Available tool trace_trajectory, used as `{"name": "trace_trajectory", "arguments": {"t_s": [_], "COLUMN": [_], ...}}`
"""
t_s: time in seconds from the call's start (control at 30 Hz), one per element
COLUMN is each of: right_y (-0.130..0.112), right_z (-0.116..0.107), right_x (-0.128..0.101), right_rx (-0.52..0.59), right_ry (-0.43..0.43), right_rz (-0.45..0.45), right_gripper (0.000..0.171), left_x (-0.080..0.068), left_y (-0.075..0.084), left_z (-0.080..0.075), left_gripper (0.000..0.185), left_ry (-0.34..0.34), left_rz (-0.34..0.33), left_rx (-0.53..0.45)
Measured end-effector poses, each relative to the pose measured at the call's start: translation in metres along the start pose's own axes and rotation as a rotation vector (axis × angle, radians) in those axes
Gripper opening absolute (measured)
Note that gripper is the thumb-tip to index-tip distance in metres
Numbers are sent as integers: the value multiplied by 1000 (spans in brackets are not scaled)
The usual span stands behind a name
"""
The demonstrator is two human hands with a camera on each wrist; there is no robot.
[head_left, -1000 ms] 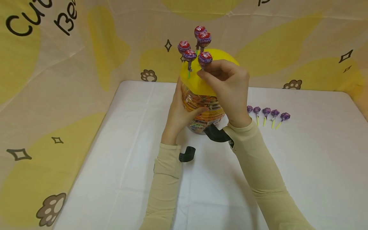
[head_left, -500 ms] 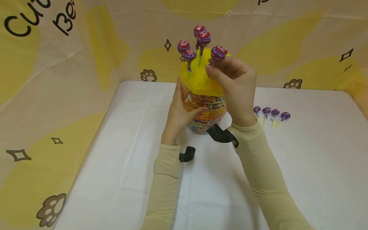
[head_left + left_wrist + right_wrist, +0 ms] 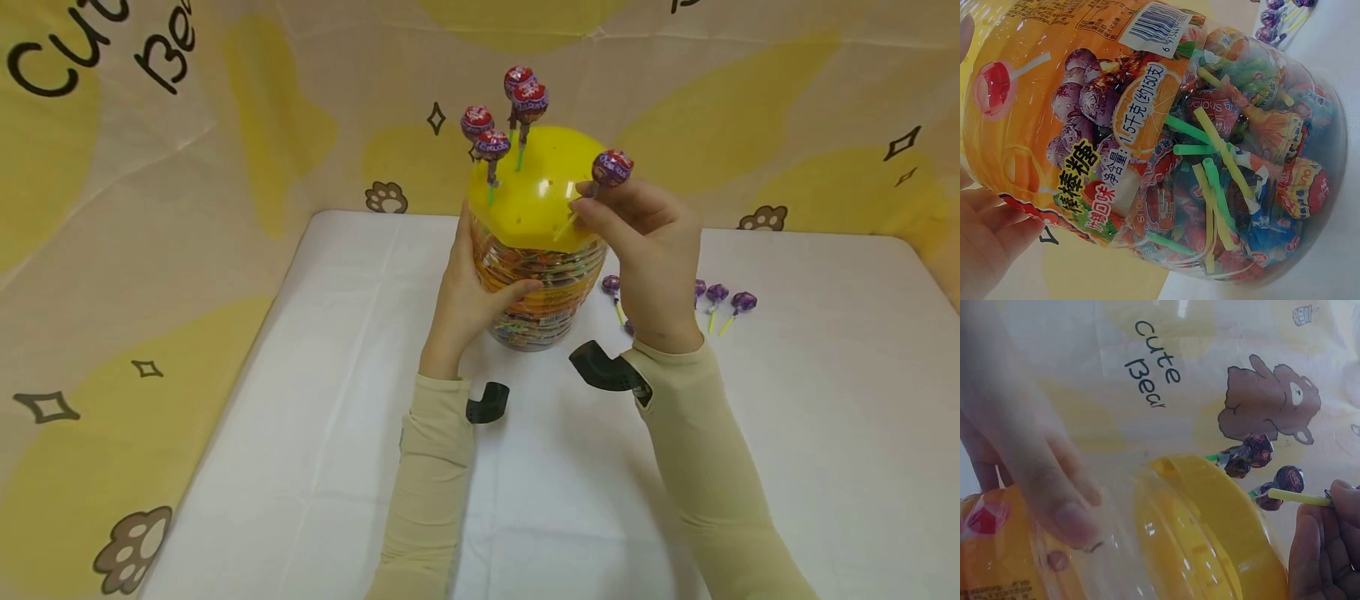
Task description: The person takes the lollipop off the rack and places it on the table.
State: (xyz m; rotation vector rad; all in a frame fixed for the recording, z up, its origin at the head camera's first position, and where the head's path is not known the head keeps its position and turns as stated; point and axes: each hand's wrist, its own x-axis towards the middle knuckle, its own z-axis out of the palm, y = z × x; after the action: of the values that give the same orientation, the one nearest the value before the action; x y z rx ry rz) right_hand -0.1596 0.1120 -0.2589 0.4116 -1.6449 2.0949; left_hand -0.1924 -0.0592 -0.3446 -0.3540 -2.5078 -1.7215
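A clear jar (image 3: 543,287) full of wrapped lollipops stands tilted on the white table, its yellow lid (image 3: 528,204) dotted with small holes. Several purple-wrapped lollipops (image 3: 492,144) stand stuck in the lid's far left part. My left hand (image 3: 471,287) grips the jar's left side; its palm (image 3: 985,234) lies against the jar's label (image 3: 1079,137). My right hand (image 3: 594,210) pinches the pale stick of one lollipop (image 3: 612,167), holding it tilted just off the lid's right edge. The right wrist view shows that stick (image 3: 1300,498) between my fingers (image 3: 1329,550), beside the lid (image 3: 1210,531).
Loose purple lollipops (image 3: 717,294) lie in a row on the table right of the jar, partly hidden behind my right hand; one (image 3: 611,284) lies close to the jar. A yellow patterned cloth (image 3: 225,125) rises behind and to the left of the table.
My right hand has carried its lollipop rightward, from beside the standing cluster over the lid to the lid's right edge. The left hand and the jar have stayed put.
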Motion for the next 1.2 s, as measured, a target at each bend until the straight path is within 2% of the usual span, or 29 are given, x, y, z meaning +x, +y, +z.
{"name": "trace_trajectory", "arguments": {"t_s": [0.2, 0.33, 0.53, 0.73, 0.9, 1.2], "right_y": [4, 8, 11, 16, 24, 32], "right_z": [-18, -32, -51, -66, -80, -109], "right_x": [-9, -14, -20, -27, -35, -44], "right_rx": [46, 45, 30, -38, -54, -228], "right_ry": [30, 37, 51, 65, 55, 48], "right_rz": [19, 22, 36, 93, 142, 247], "right_gripper": [9, 12, 8, 8, 6, 8], "left_x": [0, 0, 0, 1, 1, 0], "left_y": [0, -1, -2, -4, -3, -1], "left_z": [0, 0, -1, -1, 0, 0], "left_gripper": [116, 117, 117, 116, 116, 117], "left_ry": [9, 12, 17, 16, 9, 11], "left_rz": [33, 49, 64, 77, 74, 54], "left_rx": [-3, -9, -12, -13, -15, 1]}}
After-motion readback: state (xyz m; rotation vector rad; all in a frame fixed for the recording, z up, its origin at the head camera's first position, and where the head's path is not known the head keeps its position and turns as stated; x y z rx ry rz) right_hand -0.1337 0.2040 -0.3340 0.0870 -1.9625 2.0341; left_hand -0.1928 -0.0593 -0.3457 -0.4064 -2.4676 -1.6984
